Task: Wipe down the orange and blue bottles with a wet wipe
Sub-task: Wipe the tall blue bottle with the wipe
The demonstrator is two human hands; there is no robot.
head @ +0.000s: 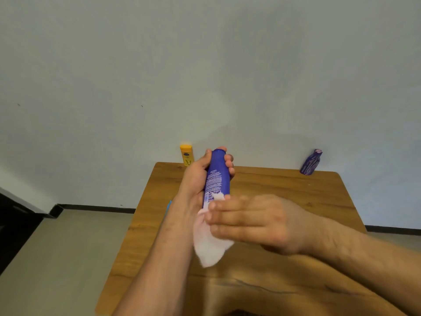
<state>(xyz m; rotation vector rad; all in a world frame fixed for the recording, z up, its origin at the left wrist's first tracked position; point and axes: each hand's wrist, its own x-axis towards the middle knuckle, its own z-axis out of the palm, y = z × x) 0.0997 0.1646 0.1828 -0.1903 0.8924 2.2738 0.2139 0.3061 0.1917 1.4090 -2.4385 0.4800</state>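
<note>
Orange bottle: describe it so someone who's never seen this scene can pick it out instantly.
Start at the wooden table against the pale wall, and look to its far left corner. The orange bottle stands upright there, just behind the left hand. It is the only yellow-orange thing; the blue bottle is held in that hand's grip, and the purple bottle stands at the far right corner.

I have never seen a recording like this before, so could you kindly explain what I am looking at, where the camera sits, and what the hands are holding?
There is no machine here: a person wears one wide-angle camera on the head, looking forward and down at their own bare hands. The left hand grips a blue bottle above a wooden table. The right hand presses a white wet wipe against the bottle's lower part. At the table's far edge stand an orange bottle, on the left, and a purple patterned bottle, on the right. A small blue object peeks out behind the left forearm; I cannot tell what it is.
</note>
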